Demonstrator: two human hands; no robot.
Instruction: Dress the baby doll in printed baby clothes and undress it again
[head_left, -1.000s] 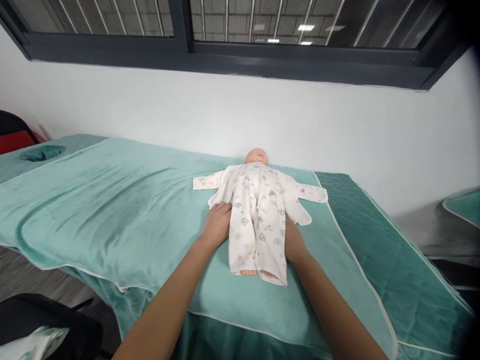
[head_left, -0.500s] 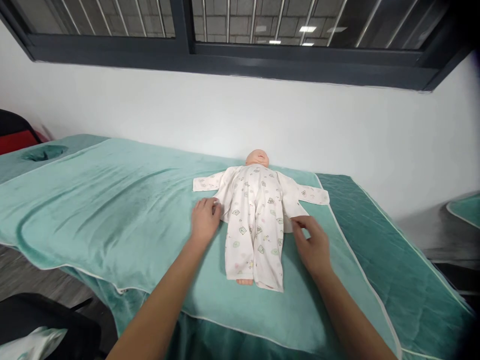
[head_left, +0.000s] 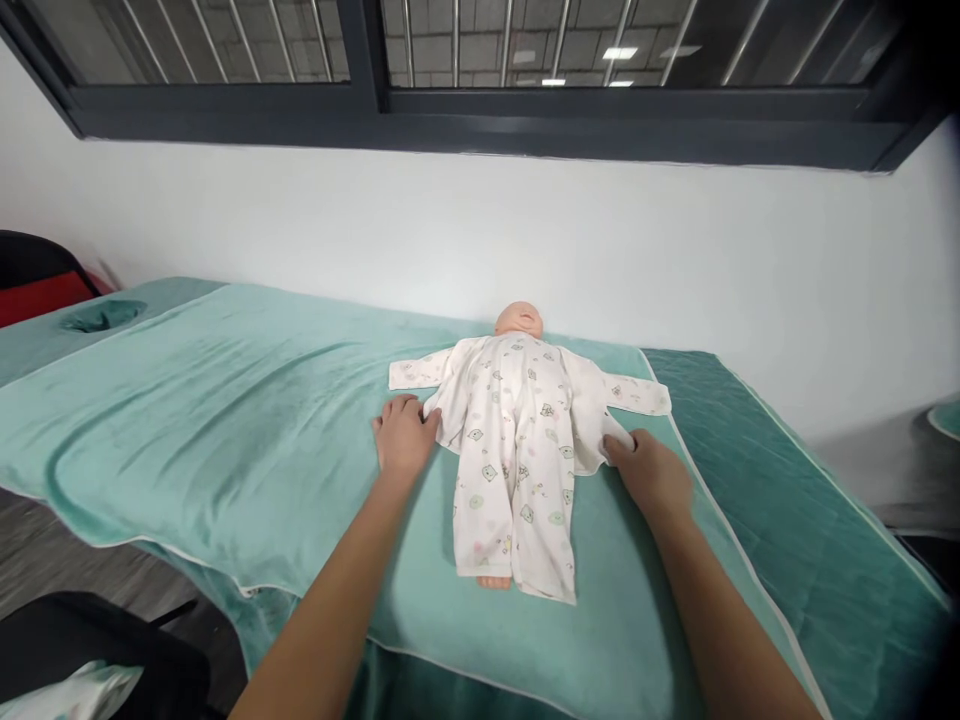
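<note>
A baby doll lies on its back on a teal towel, dressed in a white printed romper with both sleeves spread out. One bare foot pokes out at the bottom. My left hand lies on the towel with its fingers touching the romper's left flap. My right hand pinches the romper's right flap at its lower corner.
The towel covers a teal padded table set against a white wall under a dark-framed window. A face hole shows at the far left. A dark chair with a light cloth stands lower left.
Both hands came out from beside the doll's hips and moved outward. The left now rests at the left flap. The right has closed on the right flap's corner.
</note>
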